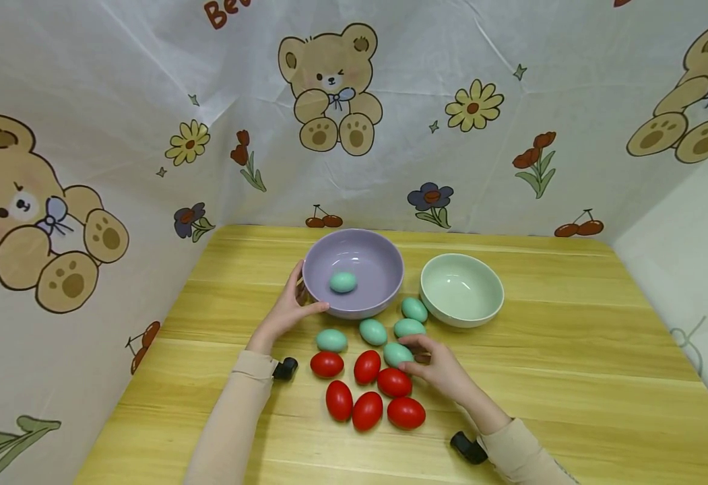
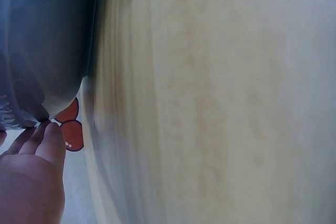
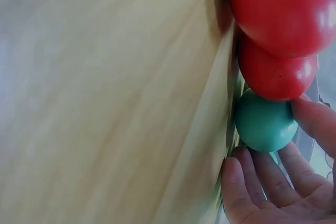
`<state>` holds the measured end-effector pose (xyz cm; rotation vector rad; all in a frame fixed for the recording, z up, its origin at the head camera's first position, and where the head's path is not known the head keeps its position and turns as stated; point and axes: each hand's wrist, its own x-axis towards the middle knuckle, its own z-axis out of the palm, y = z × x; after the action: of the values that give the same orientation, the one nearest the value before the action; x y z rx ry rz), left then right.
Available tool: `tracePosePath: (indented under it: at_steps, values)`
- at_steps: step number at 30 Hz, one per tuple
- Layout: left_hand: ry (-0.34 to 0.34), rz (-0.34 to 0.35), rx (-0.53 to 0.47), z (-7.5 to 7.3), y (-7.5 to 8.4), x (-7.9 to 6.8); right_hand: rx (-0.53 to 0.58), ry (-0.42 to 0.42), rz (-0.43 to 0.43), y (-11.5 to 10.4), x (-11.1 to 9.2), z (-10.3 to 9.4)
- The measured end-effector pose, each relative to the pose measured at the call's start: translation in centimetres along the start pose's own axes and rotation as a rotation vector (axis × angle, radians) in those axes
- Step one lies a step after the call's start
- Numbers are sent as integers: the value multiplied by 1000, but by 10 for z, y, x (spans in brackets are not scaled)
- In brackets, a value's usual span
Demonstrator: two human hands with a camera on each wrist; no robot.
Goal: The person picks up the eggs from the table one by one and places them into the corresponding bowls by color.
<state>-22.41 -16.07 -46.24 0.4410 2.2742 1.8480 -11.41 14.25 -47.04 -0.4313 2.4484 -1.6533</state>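
My left hand [image 1: 283, 314] holds the purple bowl [image 1: 375, 273] by its left side, with the thumb at the near rim and the other fingers along the outer wall. One green egg [image 1: 343, 282] lies inside that bowl. In front of the bowls, my right hand [image 1: 444, 374] has its thumb and fingers around another green egg [image 3: 264, 123], close over the table. Right beside this egg, in the right wrist view, is a red egg [image 3: 278, 72]. More green eggs [image 1: 331, 340] lie loose between the purple bowl and the red ones.
A pale green bowl [image 1: 459, 289] stands right of the purple one, with a green egg [image 1: 414, 310] close to its left side. Several red eggs [image 1: 368, 411] are grouped nearer the front of the wooden table [image 1: 572, 350]. A bear-print cloth [image 1: 390, 182] hangs behind.
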Motion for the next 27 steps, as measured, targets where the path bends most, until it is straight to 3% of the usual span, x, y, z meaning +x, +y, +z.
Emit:
tracePosePath:
  at_steps: [4, 9, 19, 27]
  values:
    - [0, -2, 1, 0, 1, 0, 11, -11, 20, -18, -3, -1]
    - [0, -2, 1, -1, 0, 0, -17, -15, 32, -24, -3, -1]
    - [-4, 9, -9, -1, -1, 0, -51, 4, 32, 15, 4, 3]
    - [-9, 10, 2, -1, 1, 0, -20, 40, 58, 20, 3, 5]
